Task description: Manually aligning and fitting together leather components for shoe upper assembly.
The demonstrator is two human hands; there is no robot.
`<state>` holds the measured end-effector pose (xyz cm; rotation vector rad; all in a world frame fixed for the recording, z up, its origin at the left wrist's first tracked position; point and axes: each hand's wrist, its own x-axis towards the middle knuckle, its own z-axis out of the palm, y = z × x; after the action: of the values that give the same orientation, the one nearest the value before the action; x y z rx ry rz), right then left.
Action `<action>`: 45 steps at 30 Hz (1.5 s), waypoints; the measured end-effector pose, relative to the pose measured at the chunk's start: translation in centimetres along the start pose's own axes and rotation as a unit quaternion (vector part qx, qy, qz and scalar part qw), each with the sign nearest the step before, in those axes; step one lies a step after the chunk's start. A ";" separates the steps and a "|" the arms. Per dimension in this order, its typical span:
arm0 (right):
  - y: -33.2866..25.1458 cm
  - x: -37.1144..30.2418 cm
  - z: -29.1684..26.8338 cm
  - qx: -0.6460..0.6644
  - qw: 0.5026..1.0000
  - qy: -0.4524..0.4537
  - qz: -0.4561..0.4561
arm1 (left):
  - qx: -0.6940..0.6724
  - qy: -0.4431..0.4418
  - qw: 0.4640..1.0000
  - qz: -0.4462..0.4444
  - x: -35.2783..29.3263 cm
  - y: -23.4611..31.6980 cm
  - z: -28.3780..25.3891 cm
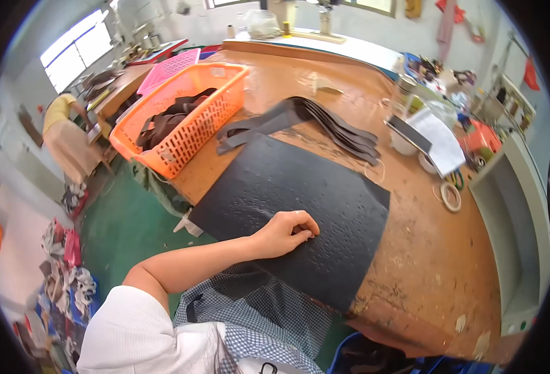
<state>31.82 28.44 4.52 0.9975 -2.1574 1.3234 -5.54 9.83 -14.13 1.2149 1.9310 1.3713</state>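
My left hand (285, 234) rests on a large black mat (287, 181) pitted with many small cut marks. Its fingers are curled and the thumb is pressed against them; whatever they may hold is hidden. The mat lies slanted on the brown worktable (430, 262), its near side reaching past the table's front edge, over my checked apron (268, 305). Just beyond the mat lies a bundle of long dark brown strips (331, 124), folded over in a bend. My right hand is out of view.
An orange basket (184, 140) with dark brown pieces stands at the left, a pink basket (169, 70) behind it. To the right are a tape roll (450, 197), a white paper (440, 140) and a grey-green shelf (515, 230). A person (69, 134) bends over at the far left.
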 end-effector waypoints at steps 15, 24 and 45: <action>21.6 6.4 14.7 0.188 0.792 0.348 0.466 | 0.352 0.161 0.911 -0.141 20.9 -11.5 -20.1; 29.5 12.4 15.1 0.497 0.693 0.396 0.340 | -0.131 -0.166 0.977 -0.037 8.5 7.5 -16.5; 25.4 14.7 18.6 0.525 0.690 0.355 0.348 | 0.290 0.022 0.904 0.313 4.6 3.4 -17.4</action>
<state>3.33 14.07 -9.15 -0.2459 -1.0136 2.8234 -20.06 5.56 -3.83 2.2594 2.1561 1.1050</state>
